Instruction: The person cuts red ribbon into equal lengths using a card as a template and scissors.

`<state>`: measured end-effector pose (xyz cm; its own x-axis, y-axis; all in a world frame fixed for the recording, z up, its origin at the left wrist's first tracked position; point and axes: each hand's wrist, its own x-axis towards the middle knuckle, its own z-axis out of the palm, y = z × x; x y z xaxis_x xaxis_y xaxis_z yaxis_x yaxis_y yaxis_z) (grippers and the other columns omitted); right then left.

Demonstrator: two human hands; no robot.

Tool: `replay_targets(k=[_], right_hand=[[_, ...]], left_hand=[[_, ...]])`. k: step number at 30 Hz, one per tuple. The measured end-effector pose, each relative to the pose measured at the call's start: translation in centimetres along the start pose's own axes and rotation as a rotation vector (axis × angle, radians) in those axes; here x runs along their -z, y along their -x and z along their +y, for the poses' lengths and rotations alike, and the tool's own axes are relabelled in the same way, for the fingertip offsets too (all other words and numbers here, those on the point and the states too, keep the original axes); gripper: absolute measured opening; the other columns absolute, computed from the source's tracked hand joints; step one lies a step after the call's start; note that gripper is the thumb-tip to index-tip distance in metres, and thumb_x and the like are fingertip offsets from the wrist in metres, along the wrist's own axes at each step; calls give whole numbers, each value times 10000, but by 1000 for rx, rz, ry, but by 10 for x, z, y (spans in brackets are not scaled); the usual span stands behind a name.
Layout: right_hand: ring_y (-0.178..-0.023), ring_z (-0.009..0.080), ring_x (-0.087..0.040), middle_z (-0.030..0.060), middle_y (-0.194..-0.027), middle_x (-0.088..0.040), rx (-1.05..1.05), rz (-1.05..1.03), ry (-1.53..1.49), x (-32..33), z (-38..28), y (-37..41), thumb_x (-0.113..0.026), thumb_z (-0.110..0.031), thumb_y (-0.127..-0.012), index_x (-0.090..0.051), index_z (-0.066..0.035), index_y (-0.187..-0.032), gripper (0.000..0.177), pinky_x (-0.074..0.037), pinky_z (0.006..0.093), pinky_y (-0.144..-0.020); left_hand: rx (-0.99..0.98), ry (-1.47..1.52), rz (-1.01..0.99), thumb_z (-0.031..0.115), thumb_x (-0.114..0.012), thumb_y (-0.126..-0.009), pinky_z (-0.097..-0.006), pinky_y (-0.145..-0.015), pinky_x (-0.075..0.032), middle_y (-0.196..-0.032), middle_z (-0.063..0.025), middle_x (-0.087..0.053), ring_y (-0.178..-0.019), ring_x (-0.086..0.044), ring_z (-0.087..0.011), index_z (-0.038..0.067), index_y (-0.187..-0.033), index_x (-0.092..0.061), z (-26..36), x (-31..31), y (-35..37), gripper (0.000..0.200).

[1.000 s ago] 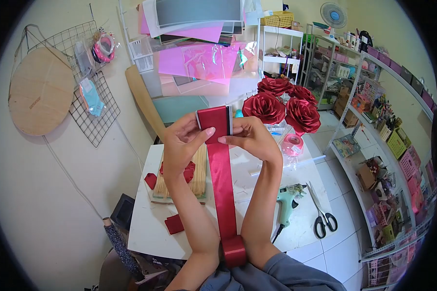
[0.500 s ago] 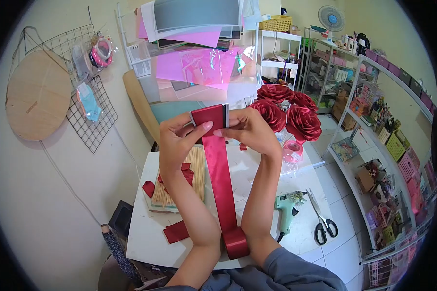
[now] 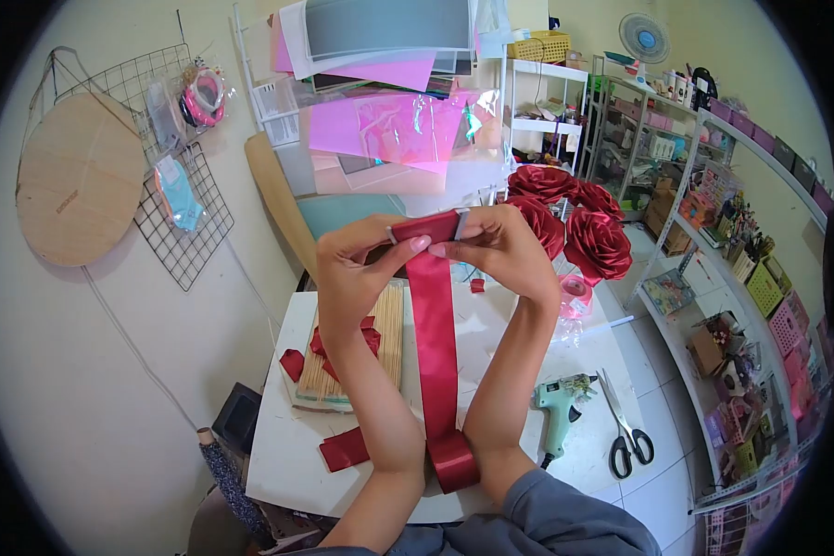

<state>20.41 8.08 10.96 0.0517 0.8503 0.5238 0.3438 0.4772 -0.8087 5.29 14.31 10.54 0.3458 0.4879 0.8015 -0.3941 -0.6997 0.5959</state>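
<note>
My left hand (image 3: 357, 264) and my right hand (image 3: 505, 250) are raised over the table, thumbs close together. Between them they pinch red satin ribbon (image 3: 433, 343) folded around a flat piece (image 3: 461, 222) whose greyish ends stick out at both sides. The thumbs press on its near face, while the other fingers are partly hidden behind. From there the ribbon runs down to its roll (image 3: 456, 463), which rests by the front edge between my forearms. Cut red ribbon pieces (image 3: 343, 448) lie left of my left forearm.
A bundle of thin wooden sticks (image 3: 391, 343) lies left on the white table (image 3: 287, 463), with red scraps on top. On the right are a green glue gun (image 3: 558, 412) and black-handled scissors (image 3: 628, 440). Red ribbon roses (image 3: 598, 243) stand at the back right. Shelves (image 3: 686, 343) line the right.
The flat piece with ribbon around it has tipped, so its face looks narrower now. Both hands still pinch it. The whole view has shifted slightly, with objects appearing further right.
</note>
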Motion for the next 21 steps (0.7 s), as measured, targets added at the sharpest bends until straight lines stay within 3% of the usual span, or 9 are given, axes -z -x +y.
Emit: replay_targets(k=[3, 6, 8, 9, 11, 16, 21], right_hand=[[-491, 31, -260, -67, -511, -353, 144, 45, -39, 0, 11, 0, -612, 20, -655, -542, 14, -633, 74, -221, 197, -417], [-498, 19, -351, -53, -540, -445, 65, 47, -93, -4, 7, 0, -621, 9, -653, -587, 1, -713, 69, -300, 181, -446], [-587, 47, -475, 4, -662, -540, 48, 2, -203, -6, 1, 2, -587, 36, -652, -587, -9, -854, 207, -391, 179, -523], [-587, 47, -475, 4, -662, -540, 44, 5, -204, -5, -2, 4, -587, 36, -652, -587, -9, -854, 207, -391, 179, -523], [-694, 95, -525, 56, -791, -556, -124, -51, -218, -3, -6, 6, -535, 68, -647, -545, -10, -937, 301, -434, 199, -589], [-710, 115, -515, 66, -793, -532, -142, -71, -214, -5, -7, 6, -468, 98, -617, -489, -15, -1007, 407, -430, 212, -576], [-708, 129, -504, 79, -800, -515, -226, -10, -169, -4, -17, 9, -441, 104, -598, -463, -26, -1037, 458, -431, 222, -571]], left_hand=[[-96, -33, -16, -48, -610, -649, -209, -587, -424, -719, -80, -604, -649, -542, -120, -23, -775, -619, -5, -1, -1, 129], [-141, -81, -38, -64, -605, -619, -221, -603, -429, -721, -80, -611, -664, -557, -142, -16, -784, -622, -1, 0, -1, 173], [-157, -103, -64, -76, -599, -601, -228, -622, -435, -728, -79, -616, -680, -568, -154, -17, -792, -622, 0, 3, 0, 201], [-184, -138, -102, -96, -576, -585, -249, -663, -442, -741, -79, -620, -703, -578, -165, -16, -788, -622, -2, 4, -1, 223], [-212, -173, -141, -117, -554, -568, -269, -704, -449, -755, -78, -623, -727, -589, -177, -15, -784, -622, -4, 5, 0, 248], [-163, -195, -132, -156, -472, -556, -329, -813, -422, -767, -69, -627, -777, -597, -193, 5, -787, -629, -3, 7, 3, 322], [-155, -201, -156, -152, -472, -552, -331, -811, -422, -771, -71, -626, -787, -596, -205, 19, -774, -635, 0, 4, 4, 324]])
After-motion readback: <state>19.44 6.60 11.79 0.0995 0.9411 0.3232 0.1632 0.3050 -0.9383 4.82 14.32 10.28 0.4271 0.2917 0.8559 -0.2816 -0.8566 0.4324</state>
